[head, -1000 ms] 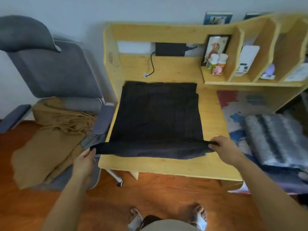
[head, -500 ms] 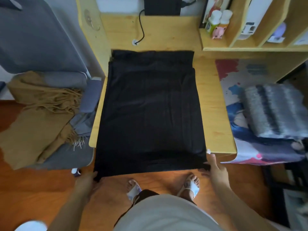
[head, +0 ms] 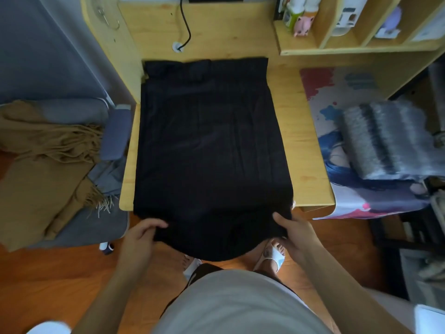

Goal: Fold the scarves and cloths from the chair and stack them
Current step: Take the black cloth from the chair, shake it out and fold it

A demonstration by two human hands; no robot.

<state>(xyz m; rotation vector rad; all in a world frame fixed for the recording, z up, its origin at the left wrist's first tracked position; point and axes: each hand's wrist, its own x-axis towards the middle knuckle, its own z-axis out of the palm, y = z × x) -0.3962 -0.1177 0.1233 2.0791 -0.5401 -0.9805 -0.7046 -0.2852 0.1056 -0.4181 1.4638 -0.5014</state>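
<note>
A large black cloth (head: 207, 141) lies spread over the wooden desk (head: 305, 150), its near end hanging off the front edge and sagging in a curve. My left hand (head: 139, 237) grips that hanging end at its left side, and my right hand (head: 292, 232) grips it at the right. To the left, on the grey chair (head: 72, 112), a brown fringed scarf (head: 43, 160) lies rumpled, with a grey cloth (head: 108, 174) beside the armrest. A folded grey striped cloth (head: 387, 138) sits on the right part of the desk.
A colourful printed mat (head: 337, 109) covers the desk's right side under the striped cloth. Shelves (head: 337, 44) with bottles and a pink figure stand at the back right. A black cable (head: 186, 27) runs down at the desk's back. My sandalled feet stand on the wooden floor (head: 60, 273).
The black cloth's near edge has been pulled off the desk front toward me. My hands then moved inward along it and up, gathering the hanging end. The view tilted downward.
</note>
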